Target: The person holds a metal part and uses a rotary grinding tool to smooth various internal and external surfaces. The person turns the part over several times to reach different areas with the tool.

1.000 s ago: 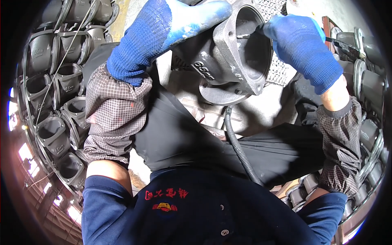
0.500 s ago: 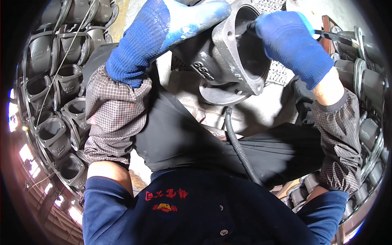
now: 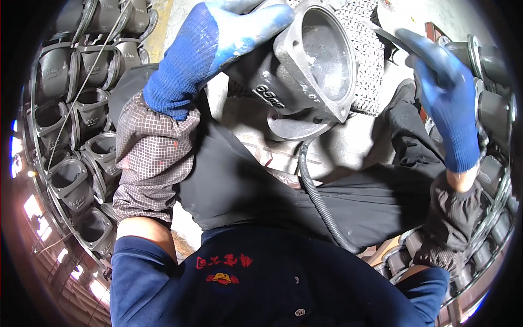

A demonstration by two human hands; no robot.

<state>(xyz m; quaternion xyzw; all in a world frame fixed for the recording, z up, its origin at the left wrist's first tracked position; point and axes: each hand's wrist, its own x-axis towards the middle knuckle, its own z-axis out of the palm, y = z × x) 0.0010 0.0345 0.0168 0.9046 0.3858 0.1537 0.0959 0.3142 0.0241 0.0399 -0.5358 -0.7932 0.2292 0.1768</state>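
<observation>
A dark grey cast-metal pipe fitting (image 3: pixel 264 82) with a squarish flange lies tilted between my knees, its wide round mouth turned up and to the right. My blue-gloved left hand (image 3: pixel 239 32) is closed over its upper left side, the thumb stretched along the top; part of those fingers is hidden. Off to the right of the fitting, my right hand (image 3: pixel 448 95), also gloved, is closed on a slim dark tool (image 3: pixel 388 37) whose end points up and left. The tool is blurred, and its exact kind does not show. Light falls inside the fitting's mouth.
Similar grey fittings (image 3: pixel 52 117) are stacked in rows at the left, and more (image 3: pixel 493 117) stand at the right. A textured metal mat (image 3: pixel 368 68) lies behind the fitting. A ribbed grey hose (image 3: pixel 316 199) runs across my lap below it.
My right hand has drawn out of the fitting's mouth and swung right with the dark tool, uncovering the bore. The fitting and my left hand have shifted slightly left.
</observation>
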